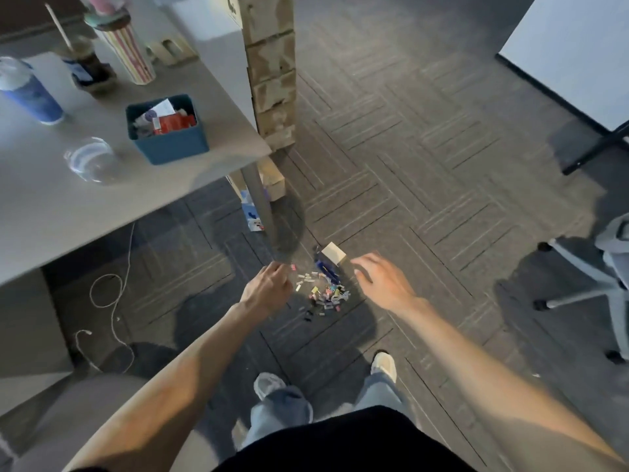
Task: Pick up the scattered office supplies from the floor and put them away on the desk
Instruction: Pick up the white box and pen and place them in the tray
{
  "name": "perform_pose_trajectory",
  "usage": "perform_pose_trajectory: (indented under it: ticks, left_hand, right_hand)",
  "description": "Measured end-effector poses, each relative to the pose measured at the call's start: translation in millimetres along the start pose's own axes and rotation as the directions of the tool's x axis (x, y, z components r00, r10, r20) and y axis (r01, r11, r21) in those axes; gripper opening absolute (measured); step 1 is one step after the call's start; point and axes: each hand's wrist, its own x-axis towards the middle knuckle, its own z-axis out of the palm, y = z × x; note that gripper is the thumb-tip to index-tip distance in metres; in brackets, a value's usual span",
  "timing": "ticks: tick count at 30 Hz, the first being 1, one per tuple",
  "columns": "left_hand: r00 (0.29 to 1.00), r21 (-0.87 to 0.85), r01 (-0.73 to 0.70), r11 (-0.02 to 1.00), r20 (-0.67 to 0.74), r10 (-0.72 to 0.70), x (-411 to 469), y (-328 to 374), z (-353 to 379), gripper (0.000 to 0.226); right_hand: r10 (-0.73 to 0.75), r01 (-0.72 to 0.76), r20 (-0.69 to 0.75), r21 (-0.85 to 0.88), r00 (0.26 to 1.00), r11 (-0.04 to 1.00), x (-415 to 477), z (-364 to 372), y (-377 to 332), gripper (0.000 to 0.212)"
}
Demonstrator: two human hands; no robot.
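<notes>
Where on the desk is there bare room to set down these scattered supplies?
The desk's near strip, below the clear glass and blue bin, is bare. Also the gap between blue cup and bin. The back is crowded: striped cup, straw drink; the bin looks full.

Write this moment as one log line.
stage: reach | left hand: curled, beside clips | right hand: open, near box | clips: on floor

Tiny floor supplies [323,294], individually indistinct

Dim, soft, motion-blurred wide-angle view; edges bent, heavy floor shadows.
</notes>
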Motion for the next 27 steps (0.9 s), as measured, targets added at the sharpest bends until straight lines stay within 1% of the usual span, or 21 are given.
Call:
perform_pose_trajectory:
  ticks: [2, 4, 6, 8, 11, 12, 14, 15, 17, 18, 20, 21, 23, 26, 27]
  left_hand:
    - [1.000, 0.009, 0.019, 1.000, 0.006, -0.019, 4, 21, 12, 0.031]
    - [1.000, 0.031, 0.009, 0.999, -0.010, -0.009, 7, 38, 28, 0.032]
    - [0.998, 0.032, 0.005, 0.999, -0.059, -0.003, 12, 54, 47, 0.031]
    - [0.995, 0.016, 0.034, 0.999, -0.096, -0.032, 18, 69, 70, 0.032]
    - [0.997, 0.010, 0.064, 0.998, -0.039, -0.064, 39, 71, 115, 0.031]
    - [0.997, 0.006, 0.055, 0.998, -0.045, -0.055, 50, 67, 133, 0.029]
    - [0.999, 0.004, 0.012, 1.000, -0.048, -0.011, 76, 53, 175, 0.027]
    - [0.999, 0.004, 0.016, 1.000, -0.039, -0.016, 92, 42, 201, 0.025]
    - [0.997, 0.003, 0.067, 0.998, -0.028, -0.067, 126, 19, 246, 0.025]
    - [0.999, 0.000, 0.048, 0.999, -0.022, -0.048, 147, 2, 276, 0.024]
    - [1.000, -0.050, 0.001, 0.999, 0.028, 0.000, 197, -46, 353, 0.025]
    - [1.000, -0.052, 0.002, 0.999, 0.024, -0.001, 224, -75, 394, 0.028]
    - [0.999, -0.035, 0.011, 0.999, 0.040, -0.010, 273, -109, 458, 0.035]
    - [0.988, 0.081, -0.142, 0.986, 0.070, 0.137, 340, -150, 543, 0.030]
    - [0.983, 0.087, -0.173, 0.981, 0.072, 0.167, 362, -163, 563, 0.029]
  right_hand:
    - [0.012, -0.012, 0.021, 0.011, 1.000, 1.000, -2, -4, 22, 0.032]
    - [0.021, -0.024, 0.056, 0.040, 0.998, 0.999, -6, -2, 44, 0.033]
    - [0.010, -0.015, 0.066, 0.071, 0.998, 0.997, -7, 5, 69, 0.032]
    - [0.004, -0.014, 0.094, 0.115, 0.996, 0.993, -4, 17, 93, 0.032]
    - [-0.037, 0.019, 0.157, 0.120, 0.987, 0.993, 11, 45, 136, 0.030]
    - [-0.044, 0.025, 0.176, 0.106, 0.983, 0.994, 19, 56, 150, 0.030]
    - [-0.037, 0.018, 0.194, 0.095, 0.980, 0.995, 37, 88, 183, 0.030]
    - [-0.031, 0.013, 0.192, 0.096, 0.981, 0.995, 48, 108, 199, 0.030]
    - [-0.044, 0.029, 0.191, 0.079, 0.981, 0.996, 76, 149, 229, 0.030]
    - [-0.053, 0.041, 0.192, 0.070, 0.980, 0.997, 95, 172, 244, 0.030]
    - [-0.086, 0.080, 0.187, 0.038, 0.979, 0.996, 142, 237, 285, 0.030]
    - [-0.103, 0.102, 0.180, 0.020, 0.978, 0.995, 167, 273, 307, 0.029]
    - [-0.130, 0.137, 0.182, -0.027, 0.975, 0.990, 212, 338, 343, 0.028]
    - [-0.218, 0.249, 0.196, -0.145, 0.956, 0.958, 273, 425, 392, 0.030]
    - [-0.244, 0.275, 0.182, -0.169, 0.953, 0.947, 290, 449, 406, 0.030]
